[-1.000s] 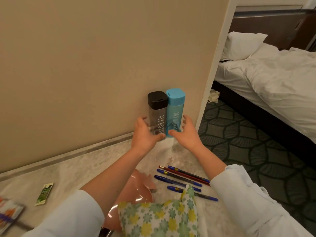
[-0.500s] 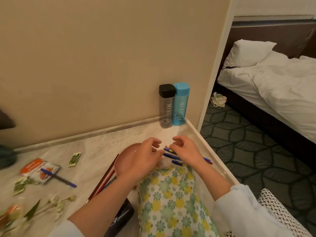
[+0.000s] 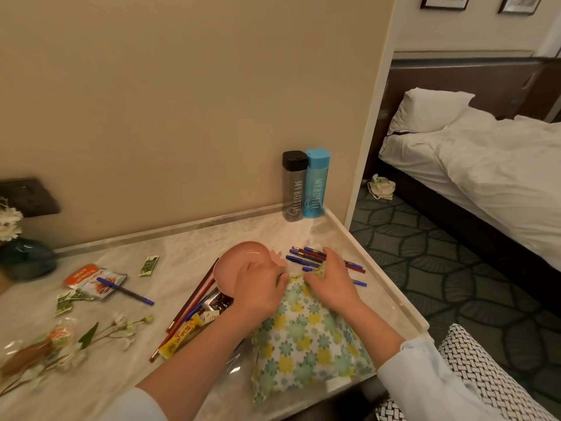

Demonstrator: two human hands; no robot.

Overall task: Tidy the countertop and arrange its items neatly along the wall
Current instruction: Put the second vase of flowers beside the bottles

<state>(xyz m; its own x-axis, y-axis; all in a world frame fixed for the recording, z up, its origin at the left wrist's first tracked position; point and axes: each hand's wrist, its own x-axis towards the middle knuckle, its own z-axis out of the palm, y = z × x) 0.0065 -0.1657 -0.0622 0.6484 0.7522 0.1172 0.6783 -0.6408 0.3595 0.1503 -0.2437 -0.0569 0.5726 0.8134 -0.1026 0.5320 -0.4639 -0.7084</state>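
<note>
A floral cloth pouch (image 3: 306, 338) lies at the front right of the marble countertop (image 3: 182, 250). My left hand (image 3: 261, 291) and my right hand (image 3: 332, 279) both grip its far end, the right pinching a corner. A pink dish (image 3: 236, 262) sits just left of my left hand. Several blue and red pens (image 3: 306, 256) lie beyond my right hand, partly hidden by it. A grey bottle with a black cap (image 3: 293, 189) and a blue bottle (image 3: 315, 186) stand side by side against the wall in the right corner.
Red pencils (image 3: 194, 294), a yellow snack packet (image 3: 182, 335) and a dark packet (image 3: 218, 302) lie left of the pouch. Further left are orange sachets (image 3: 91, 279), a blue pen (image 3: 127, 291), green sachets (image 3: 148, 265), flower stems (image 3: 103, 332) and a dark vase (image 3: 24, 259). The counter's raised edge (image 3: 391, 281) runs along the right.
My hands let go of the two bottles, which stay by the wall, and came back toward me onto the far end of the floral pouch. My view has swung left and down.
</note>
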